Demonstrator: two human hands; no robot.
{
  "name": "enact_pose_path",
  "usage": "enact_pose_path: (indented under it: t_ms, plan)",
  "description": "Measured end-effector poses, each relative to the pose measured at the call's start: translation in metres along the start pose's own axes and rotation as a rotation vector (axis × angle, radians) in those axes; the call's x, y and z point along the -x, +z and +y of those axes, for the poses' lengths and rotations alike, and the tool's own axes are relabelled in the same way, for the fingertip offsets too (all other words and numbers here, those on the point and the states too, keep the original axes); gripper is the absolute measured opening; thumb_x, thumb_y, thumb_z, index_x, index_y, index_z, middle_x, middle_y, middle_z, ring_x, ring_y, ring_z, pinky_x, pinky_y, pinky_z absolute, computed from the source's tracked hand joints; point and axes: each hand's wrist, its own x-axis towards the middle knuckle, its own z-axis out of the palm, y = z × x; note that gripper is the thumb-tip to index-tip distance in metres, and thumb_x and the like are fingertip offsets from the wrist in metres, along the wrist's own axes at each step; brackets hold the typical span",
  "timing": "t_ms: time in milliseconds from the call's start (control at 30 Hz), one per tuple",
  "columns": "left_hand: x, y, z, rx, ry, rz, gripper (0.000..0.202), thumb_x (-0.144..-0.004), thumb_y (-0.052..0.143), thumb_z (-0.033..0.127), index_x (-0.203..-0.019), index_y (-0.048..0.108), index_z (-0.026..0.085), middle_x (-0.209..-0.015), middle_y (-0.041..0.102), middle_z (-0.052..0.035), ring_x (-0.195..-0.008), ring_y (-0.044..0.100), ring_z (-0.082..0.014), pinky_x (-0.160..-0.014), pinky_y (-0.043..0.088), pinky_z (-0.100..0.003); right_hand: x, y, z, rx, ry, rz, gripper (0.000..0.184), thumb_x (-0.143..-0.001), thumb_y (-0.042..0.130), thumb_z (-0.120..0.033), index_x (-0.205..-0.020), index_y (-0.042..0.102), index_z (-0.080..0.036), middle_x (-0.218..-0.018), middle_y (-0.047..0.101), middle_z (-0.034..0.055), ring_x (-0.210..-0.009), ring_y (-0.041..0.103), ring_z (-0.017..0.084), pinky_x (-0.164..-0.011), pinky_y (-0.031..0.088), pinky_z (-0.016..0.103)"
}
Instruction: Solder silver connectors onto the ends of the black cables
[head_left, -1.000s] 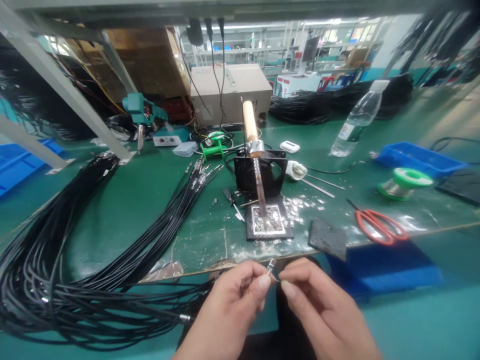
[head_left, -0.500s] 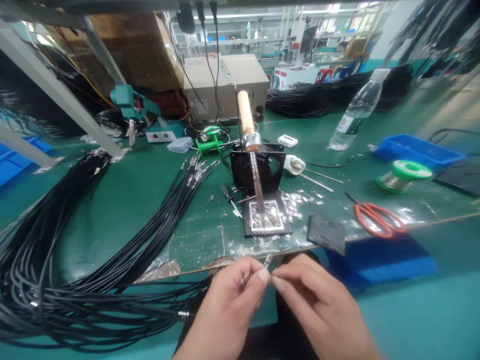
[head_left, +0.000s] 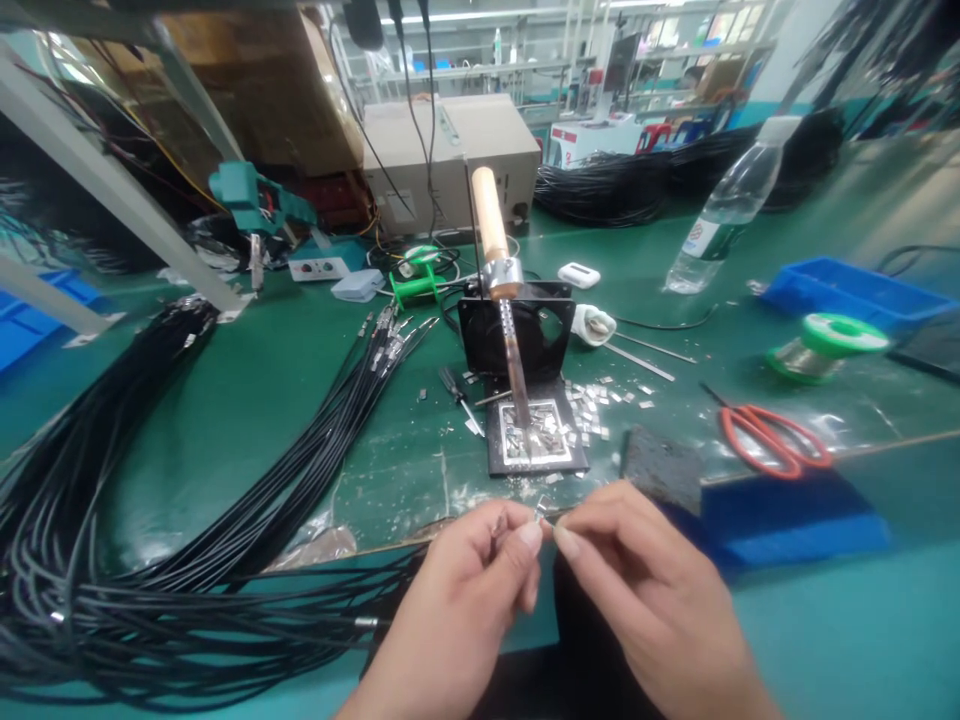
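Note:
My left hand (head_left: 465, 590) and my right hand (head_left: 637, 580) meet at the near edge of the green bench (head_left: 285, 400), fingertips pinched together on a small metal connector (head_left: 541, 512) between them. A thin black cable (head_left: 225, 625) runs in from the left toward my left hand. Just beyond the hands, a soldering iron (head_left: 499, 300) with a wooden handle stands tilted in a black holder (head_left: 517, 340), its tip over a black tray of metal bits (head_left: 534, 437).
Big bundles of black cables (head_left: 112, 480) cover the left of the bench. Red scissors (head_left: 776, 440), a solder spool (head_left: 825, 345), a blue bin (head_left: 840, 290), a water bottle (head_left: 724, 215) and a dark sponge pad (head_left: 660, 468) lie to the right. A grey box (head_left: 450, 160) stands behind.
Both hands have risen slightly toward the bench edge and closed together on the small connector. The view has tilted a little.

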Motion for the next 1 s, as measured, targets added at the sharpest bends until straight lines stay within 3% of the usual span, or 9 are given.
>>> enact_pose_path:
  t_ms: [233,500,600,733,900,1000]
  plan:
    - [-0.004,0.000,-0.006,-0.033,-0.029,0.037,0.043,-0.101,0.059,0.056,-0.088,0.048,0.017,-0.068,0.035,0.0060,-0.056,0.022,-0.0069,-0.050,0.019,-0.022,-0.002,0.000,-0.002,0.012,-0.020,-0.072,0.016,-0.099,0.061,-0.017,-0.085,0.070,-0.019,-0.079,0.062,0.0000,-0.067,0.060,0.009,-0.060,0.049,0.020]
    - [-0.006,0.000,-0.007,-0.065,-0.084,0.091,0.036,-0.103,0.056,0.051,-0.090,0.048,0.018,-0.064,0.023,0.0079,-0.055,0.017,-0.0079,-0.049,0.016,-0.023,0.002,0.001,-0.002,0.074,-0.024,-0.010,0.013,-0.097,0.065,-0.016,-0.087,0.071,-0.020,-0.077,0.063,-0.0007,-0.066,0.061,0.008,-0.060,0.050,0.019]
    - [-0.008,-0.001,-0.008,-0.006,-0.084,0.096,0.036,-0.103,0.058,0.050,-0.091,0.047,0.019,-0.065,0.027,0.0082,-0.055,0.017,-0.0072,-0.049,0.019,-0.021,0.001,-0.003,0.001,0.118,0.013,0.012,0.014,-0.099,0.064,-0.018,-0.087,0.070,-0.021,-0.079,0.063,-0.0003,-0.066,0.061,0.009,-0.058,0.050,0.020]
    - [-0.010,-0.001,-0.005,0.002,-0.077,0.052,0.035,-0.102,0.060,0.049,-0.092,0.048,0.018,-0.067,0.042,0.0059,-0.055,0.025,-0.0061,-0.049,0.021,-0.020,-0.004,-0.008,0.005,0.106,0.007,0.076,0.011,-0.099,0.066,-0.019,-0.089,0.070,-0.024,-0.085,0.064,-0.0004,-0.070,0.064,0.009,-0.062,0.051,0.019]
    - [-0.014,-0.001,0.002,0.053,-0.057,0.025,0.039,-0.104,0.058,0.049,-0.085,0.051,0.015,-0.065,0.046,0.0039,-0.051,0.027,-0.0044,-0.047,0.020,-0.020,-0.013,-0.002,0.007,0.085,-0.060,0.094,0.009,-0.095,0.069,-0.015,-0.092,0.072,-0.023,-0.106,0.071,0.0011,-0.096,0.072,0.010,-0.085,0.057,0.016]
    - [-0.017,-0.002,0.005,0.086,-0.050,0.008,0.038,-0.104,0.057,0.046,-0.083,0.050,0.015,-0.064,0.047,0.0033,-0.050,0.028,-0.0044,-0.046,0.021,-0.020,-0.018,0.003,0.006,0.088,-0.066,0.096,0.009,-0.093,0.069,-0.014,-0.090,0.072,-0.022,-0.106,0.075,0.0010,-0.098,0.073,0.010,-0.090,0.058,0.016]
